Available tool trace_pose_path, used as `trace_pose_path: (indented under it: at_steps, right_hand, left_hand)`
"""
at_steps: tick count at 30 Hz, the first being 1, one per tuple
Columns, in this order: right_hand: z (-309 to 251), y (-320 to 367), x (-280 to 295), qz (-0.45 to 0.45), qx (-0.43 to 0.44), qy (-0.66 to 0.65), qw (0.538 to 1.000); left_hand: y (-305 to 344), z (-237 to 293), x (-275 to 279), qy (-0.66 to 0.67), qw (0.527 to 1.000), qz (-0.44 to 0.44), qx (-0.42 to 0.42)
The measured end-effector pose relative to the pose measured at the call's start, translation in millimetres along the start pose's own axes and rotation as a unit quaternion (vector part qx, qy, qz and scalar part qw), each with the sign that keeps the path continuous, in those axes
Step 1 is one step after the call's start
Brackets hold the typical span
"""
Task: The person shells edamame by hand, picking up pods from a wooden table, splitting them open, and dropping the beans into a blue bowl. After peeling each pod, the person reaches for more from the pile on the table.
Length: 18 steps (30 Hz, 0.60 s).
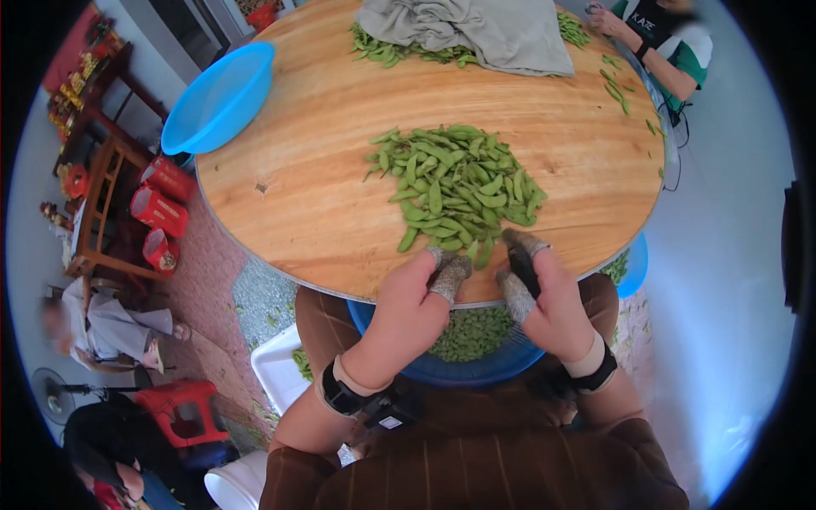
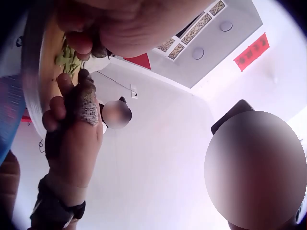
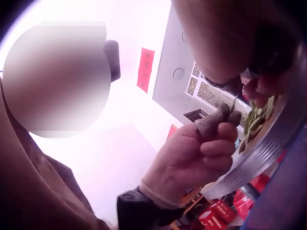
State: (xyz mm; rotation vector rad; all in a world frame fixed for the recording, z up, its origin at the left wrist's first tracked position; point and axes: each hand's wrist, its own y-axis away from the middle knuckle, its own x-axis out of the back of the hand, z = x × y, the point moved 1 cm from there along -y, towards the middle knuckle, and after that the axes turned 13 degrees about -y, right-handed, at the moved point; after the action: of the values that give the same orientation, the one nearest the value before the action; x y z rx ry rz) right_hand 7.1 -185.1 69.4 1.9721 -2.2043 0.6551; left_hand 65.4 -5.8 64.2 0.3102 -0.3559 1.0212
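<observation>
A heap of green soybean pods [image 1: 463, 183] lies near the front edge of the round wooden table. My left hand [image 1: 412, 302] is at the table edge, thumb and forefinger wrapped in grey cloth. Those fingertips pinch a green pod, mostly hidden; a thin tip pokes out in the right wrist view. Facing it is my right hand [image 1: 548, 297], with grey and dark wraps on its thumb and forefinger. Its fingertips point at the left ones, and I cannot tell whether they grip anything. Below both hands, a blue basin [image 1: 408, 370] holds shelled green beans [image 1: 472, 333].
On the wooden table [image 1: 289, 200] are an empty blue basin [image 1: 223, 98] and a grey cloth [image 1: 476, 34] over more pods. A person [image 1: 671, 51] works at the far right. A white tray [image 1: 268, 365] and red stool [image 1: 178, 408] are at left; another blue basin [image 1: 633, 268] is at right.
</observation>
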Motion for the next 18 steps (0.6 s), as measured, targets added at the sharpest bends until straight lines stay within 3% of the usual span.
trace_pose_path:
  at_steps: [1,3,4,5,7,11,13,16,17,18]
  right_hand:
    - [-1,3,2,0.004,-0.001,-0.002,1.000]
    - [-2,8,5,-0.093,-0.045,-0.142,0.984]
    - [-16,8,9,-0.115,-0.150,-0.189,0.964]
    - [-15,9,10,-0.111,-0.152,-0.189,0.964]
    - [-9,11,10,-0.128,-0.153,-0.224,0.954]
    - [0,18,10,-0.125,-0.136,-0.283,0.941]
    - [-2,21,11,-0.141,-0.215,-0.364,0.895]
    - [0,30,11,-0.163,-0.270,-0.404,0.859]
    - [4,34,10,-0.163,-0.270,-0.404,0.859]
    - [11,41,6,-0.171,-0.271,-0.454,0.831]
  left_hand:
    - [1,1,-1,0.075,0.996,-0.011,0.044]
    - [3,4,-5,0.082,0.996,-0.024,0.035]
    - [4,5,-7,0.092,0.995,-0.033,0.027]
    - [5,3,-10,0.091,0.995,-0.036,0.027]
    - [5,-3,-14,0.048,0.997,-0.016,-0.059]
    - [10,-3,-16,-0.001,0.994,-0.002,-0.111]
    - [14,-2,-14,-0.251,0.930,0.081,-0.254]
    - [29,-6,-21,-0.343,0.894,0.096,-0.273]
    - [31,-8,-22,-0.343,0.894,0.097,-0.273]
    - [33,-12,-23,-0.221,0.946,0.043,-0.234]
